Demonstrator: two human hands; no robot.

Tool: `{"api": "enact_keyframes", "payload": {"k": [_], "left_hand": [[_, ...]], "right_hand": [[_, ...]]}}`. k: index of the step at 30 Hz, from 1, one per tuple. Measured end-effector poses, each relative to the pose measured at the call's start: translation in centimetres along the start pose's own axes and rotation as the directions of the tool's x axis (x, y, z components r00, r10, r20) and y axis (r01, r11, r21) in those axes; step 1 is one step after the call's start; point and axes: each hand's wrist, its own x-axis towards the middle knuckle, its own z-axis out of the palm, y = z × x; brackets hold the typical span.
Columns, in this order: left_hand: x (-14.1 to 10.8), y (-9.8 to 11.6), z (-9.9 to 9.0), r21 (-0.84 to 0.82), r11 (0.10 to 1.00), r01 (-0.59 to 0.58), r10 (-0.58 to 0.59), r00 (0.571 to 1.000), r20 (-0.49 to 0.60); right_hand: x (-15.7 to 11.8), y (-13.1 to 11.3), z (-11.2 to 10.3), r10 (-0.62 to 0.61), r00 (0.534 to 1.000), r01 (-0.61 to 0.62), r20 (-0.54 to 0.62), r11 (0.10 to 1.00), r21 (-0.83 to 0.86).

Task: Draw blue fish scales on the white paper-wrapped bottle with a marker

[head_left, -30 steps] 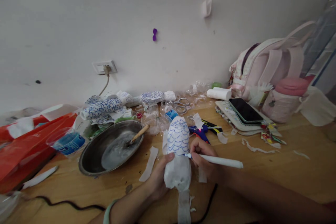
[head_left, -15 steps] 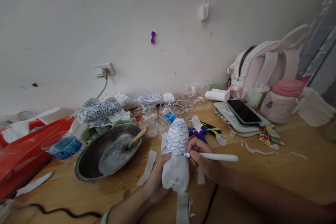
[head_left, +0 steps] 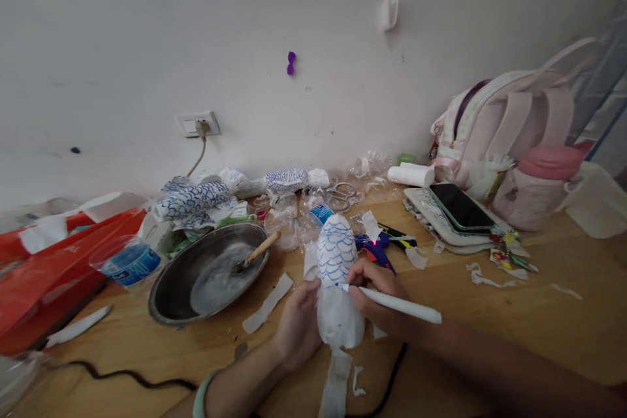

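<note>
While the paper-wrapped bottle (head_left: 337, 287) stands lengthwise away from the person, left hand (head_left: 297, 326) grips its lower body; right hand (head_left: 375, 290) pinches a white marker (head_left: 399, 304), tip touching it.

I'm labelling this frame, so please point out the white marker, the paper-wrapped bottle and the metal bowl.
white marker (head_left: 401, 305), head view, middle of its barrel.
paper-wrapped bottle (head_left: 336, 251), head view, on the blue scale pattern.
metal bowl (head_left: 169, 287), head view, left inner wall.

A white wall (head_left: 313, 32) with a socket (head_left: 196, 124) — below it, a wooden table (head_left: 539, 313).
</note>
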Motion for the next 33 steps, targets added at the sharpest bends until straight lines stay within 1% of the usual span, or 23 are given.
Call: {"api": "enact_keyframes", "payload": {"k": [4,7,9,13,16,19,21,24,27,29,31,33], "left_hand": [[-0.23,-0.37,0.22,0.083,0.996,-0.02,0.024,0.999,-0.048],[-0.25,-0.57,0.13,0.127,0.991,-0.048,0.057,0.997,-0.061],[-0.24,-0.58,0.01,0.094,0.995,-0.036,0.044,0.995,-0.086],[-0.32,-0.39,-0.11,0.002,0.999,0.041,-0.04,0.993,-0.113],[-0.38,-0.26,-0.21,-0.01,0.997,0.073,-0.073,0.991,-0.114],[-0.31,-0.2,-0.41,0.004,0.998,0.062,-0.061,0.99,-0.126],[-0.23,-0.17,-0.52,-0.002,0.998,0.056,-0.056,0.992,-0.109],[-0.17,-0.15,-0.53,-0.017,0.998,0.057,-0.058,0.996,-0.064],[-0.21,-0.16,-0.37,-0.014,1.0,0.028,-0.029,0.998,-0.058],[-0.22,-0.15,-0.21,-0.008,1.0,0.012,-0.012,0.999,-0.03],[-0.19,-0.09,-0.01,-0.004,1.0,0.007,-0.007,1.0,0.014],[-0.15,0.01,0.23,-0.013,1.0,-0.01,0.01,1.0,0.025]], "right_hand": [[-0.25,-0.11,0.03,-0.076,0.997,0.077,0.019,0.994,-0.073],[-0.58,0.19,0.07,-0.139,0.99,0.141,0.028,0.986,-0.094],[-0.76,0.45,0.18,-0.176,0.984,0.177,0.014,0.98,-0.091],[-0.75,0.48,0.27,-0.207,0.978,0.206,-0.01,0.977,-0.061],[-0.47,0.2,0.08,-0.143,0.989,0.143,-0.024,0.99,0.006],[-0.17,0.17,-0.1,-0.046,0.999,0.045,0.0,0.99,0.131],[-0.03,0.28,-0.12,0.006,1.0,-0.01,0.023,0.979,0.204],[0.02,0.45,-0.01,0.06,0.997,-0.071,0.05,0.964,0.256],[-0.07,0.58,0.2,0.078,0.995,-0.092,0.056,0.943,0.32],[-0.15,0.61,0.36,0.086,0.995,-0.097,0.044,0.916,0.389],[-0.21,0.48,0.5,0.086,0.996,-0.082,0.009,0.9,0.429],[-0.28,0.17,0.58,0.08,0.995,-0.049,-0.06,0.91,0.413]]}}
